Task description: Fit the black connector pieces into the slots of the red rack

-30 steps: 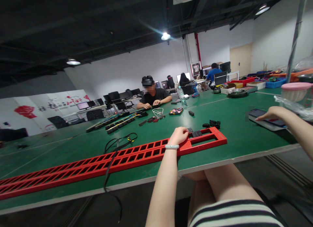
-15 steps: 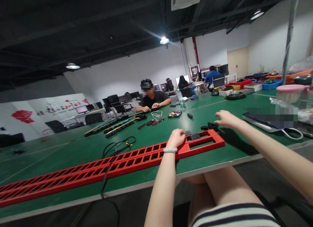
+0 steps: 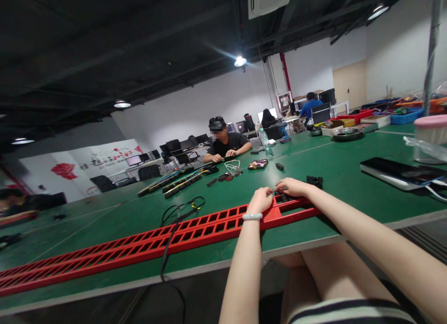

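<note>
A long red slotted frame (image 3: 209,223) lies along the near edge of the green table. My left hand (image 3: 261,200), with a pale bangle at the wrist, rests over the frame near its right end, fingers curled. Close beside it, my right hand (image 3: 293,187) bends its fingers down, its fingertips almost meeting the left ones. What either hand grips is too small and hidden to name. Under my right hand, a small black piece (image 3: 285,198) shows in the frame's wider opening. Behind that wrist lie more small black parts (image 3: 314,181).
A black cable (image 3: 170,242) crosses the frame and hangs over the table edge. Beyond are dark strips with coloured wires (image 3: 190,180), a white cable (image 3: 232,166) and a patterned box (image 3: 257,164). A phone on a white block (image 3: 401,172) lies right. A co-worker (image 3: 226,142) sits opposite.
My right hand has moved left from the loose black parts to beside my left hand over the frame. My left hand stays on the frame. The view has shifted slightly.
</note>
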Motion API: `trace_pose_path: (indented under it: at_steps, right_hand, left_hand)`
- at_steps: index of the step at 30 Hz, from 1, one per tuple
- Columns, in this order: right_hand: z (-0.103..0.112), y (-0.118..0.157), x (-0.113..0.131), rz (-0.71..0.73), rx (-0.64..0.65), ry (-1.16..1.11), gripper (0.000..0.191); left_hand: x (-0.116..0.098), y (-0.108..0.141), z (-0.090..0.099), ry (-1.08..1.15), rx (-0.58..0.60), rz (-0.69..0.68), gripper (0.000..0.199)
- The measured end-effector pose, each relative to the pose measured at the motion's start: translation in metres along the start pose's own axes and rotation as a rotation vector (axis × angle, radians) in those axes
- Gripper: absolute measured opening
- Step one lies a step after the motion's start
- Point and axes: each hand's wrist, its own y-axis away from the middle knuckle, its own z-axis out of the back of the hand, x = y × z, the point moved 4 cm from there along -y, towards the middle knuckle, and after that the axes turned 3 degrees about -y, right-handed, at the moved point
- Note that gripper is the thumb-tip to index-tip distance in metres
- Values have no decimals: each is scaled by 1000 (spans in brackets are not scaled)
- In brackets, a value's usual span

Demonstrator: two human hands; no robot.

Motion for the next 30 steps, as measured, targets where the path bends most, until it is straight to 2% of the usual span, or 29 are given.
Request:
trace_pose_path:
  at_steps: [8,15,30]
  right_hand:
    - [0,5,-1,-105,16,-7,34]
    - [5,11,3,-144,3,39,30]
    - [2,12,1,-133,19,32,33]
  left_hand:
    - [-3,-1,-6,119,139,-41,36]
    - [-7,-3,-6,138,199,-46,38]
    - [-11,-4,-6,170,227,-81,38]
